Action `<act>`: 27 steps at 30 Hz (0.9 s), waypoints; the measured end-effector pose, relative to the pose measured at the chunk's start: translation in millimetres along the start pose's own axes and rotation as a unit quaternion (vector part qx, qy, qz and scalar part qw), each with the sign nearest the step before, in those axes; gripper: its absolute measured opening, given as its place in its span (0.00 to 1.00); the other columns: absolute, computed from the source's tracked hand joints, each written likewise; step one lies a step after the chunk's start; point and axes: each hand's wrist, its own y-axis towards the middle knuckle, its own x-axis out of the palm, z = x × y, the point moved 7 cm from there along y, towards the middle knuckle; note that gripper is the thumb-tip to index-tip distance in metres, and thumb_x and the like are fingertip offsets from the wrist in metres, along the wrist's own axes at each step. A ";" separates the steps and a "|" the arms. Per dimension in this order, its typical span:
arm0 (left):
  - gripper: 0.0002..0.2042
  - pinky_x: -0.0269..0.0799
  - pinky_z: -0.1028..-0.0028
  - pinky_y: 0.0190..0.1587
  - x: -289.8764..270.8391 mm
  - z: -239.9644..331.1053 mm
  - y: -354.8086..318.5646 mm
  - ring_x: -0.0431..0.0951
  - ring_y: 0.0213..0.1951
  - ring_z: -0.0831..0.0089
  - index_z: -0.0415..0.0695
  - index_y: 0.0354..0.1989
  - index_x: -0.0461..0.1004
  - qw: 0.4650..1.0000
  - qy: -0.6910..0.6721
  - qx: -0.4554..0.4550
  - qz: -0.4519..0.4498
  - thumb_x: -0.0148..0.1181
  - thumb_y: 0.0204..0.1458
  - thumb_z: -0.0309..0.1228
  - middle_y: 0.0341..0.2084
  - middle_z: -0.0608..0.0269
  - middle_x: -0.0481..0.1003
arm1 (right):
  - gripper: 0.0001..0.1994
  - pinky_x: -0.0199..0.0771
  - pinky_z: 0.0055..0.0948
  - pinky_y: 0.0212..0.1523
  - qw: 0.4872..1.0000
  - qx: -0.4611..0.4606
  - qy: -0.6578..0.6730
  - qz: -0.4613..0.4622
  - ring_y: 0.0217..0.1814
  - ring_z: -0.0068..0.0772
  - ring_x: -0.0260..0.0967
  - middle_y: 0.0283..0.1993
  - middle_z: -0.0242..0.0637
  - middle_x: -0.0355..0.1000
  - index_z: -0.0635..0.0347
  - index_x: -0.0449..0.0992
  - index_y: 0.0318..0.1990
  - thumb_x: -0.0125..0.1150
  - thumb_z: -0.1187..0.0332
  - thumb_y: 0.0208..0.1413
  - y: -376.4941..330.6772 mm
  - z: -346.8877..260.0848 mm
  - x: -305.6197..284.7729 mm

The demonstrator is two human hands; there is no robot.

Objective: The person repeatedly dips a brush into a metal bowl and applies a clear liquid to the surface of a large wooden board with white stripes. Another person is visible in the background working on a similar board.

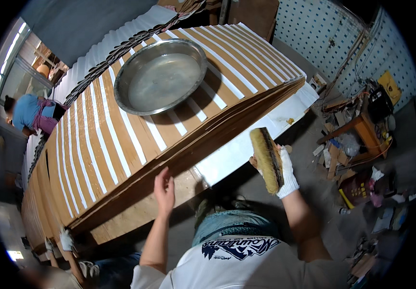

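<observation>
Filling most of the view, the stack of wooden sheets (121, 144), striped white, lies on the white table (237, 149) with a round metal basin (161, 76) on top. Clear of the table's corner, the gloved right hand (285, 176) grasps a bristle brush (267, 159). The bare left hand (164, 189) rests open-fingered against the stack's edge.

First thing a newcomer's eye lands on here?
The big round metal basin sitting on a stack of thin wood sheets striped with white bands, upper centre. Next, the right hand, in a white glove, gripping a wide bristle brush beside the stack, while the bare left hand touches its near edge.
</observation>
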 end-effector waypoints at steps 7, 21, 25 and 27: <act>0.19 0.68 0.80 0.27 9.7 34.2 122.4 0.71 0.27 0.81 0.41 0.62 0.65 0.979 -0.173 -0.051 0.095 0.50 0.65 0.32 0.37 0.64 0.72 | 0.24 0.71 0.51 0.59 0.996 -0.089 0.006 -0.018 0.49 0.51 0.71 0.46 0.53 0.72 0.70 0.70 0.55 0.55 0.57 0.62 -12.9 -97.0 8.2; 0.34 0.72 0.63 0.36 -123.2 -89.5 336.7 0.76 0.38 0.64 0.39 0.62 0.65 0.920 -0.261 -0.194 0.220 0.38 0.63 0.59 0.46 0.49 0.74 | 0.29 0.84 0.42 0.47 0.988 0.053 -0.119 -0.076 0.46 0.50 0.77 0.48 0.52 0.74 0.65 0.66 0.57 0.52 0.46 0.63 197.3 -200.9 79.1; 0.36 0.66 0.59 0.59 -88.8 -70.4 333.1 0.69 0.60 0.55 0.36 0.66 0.61 0.906 -0.226 -0.217 0.286 0.37 0.64 0.58 0.59 0.43 0.68 | 0.27 0.85 0.37 0.45 0.972 0.086 -0.215 -0.026 0.45 0.41 0.77 0.46 0.49 0.74 0.63 0.67 0.56 0.51 0.47 0.64 292.7 -196.0 110.8; 0.37 0.66 0.60 0.59 -92.8 -73.6 326.5 0.70 0.59 0.56 0.35 0.65 0.61 0.905 -0.187 -0.231 0.304 0.38 0.64 0.58 0.58 0.44 0.69 | 0.25 0.85 0.37 0.46 0.961 0.152 -0.226 -0.039 0.46 0.42 0.77 0.45 0.51 0.74 0.63 0.68 0.54 0.49 0.48 0.65 332.3 -167.0 140.9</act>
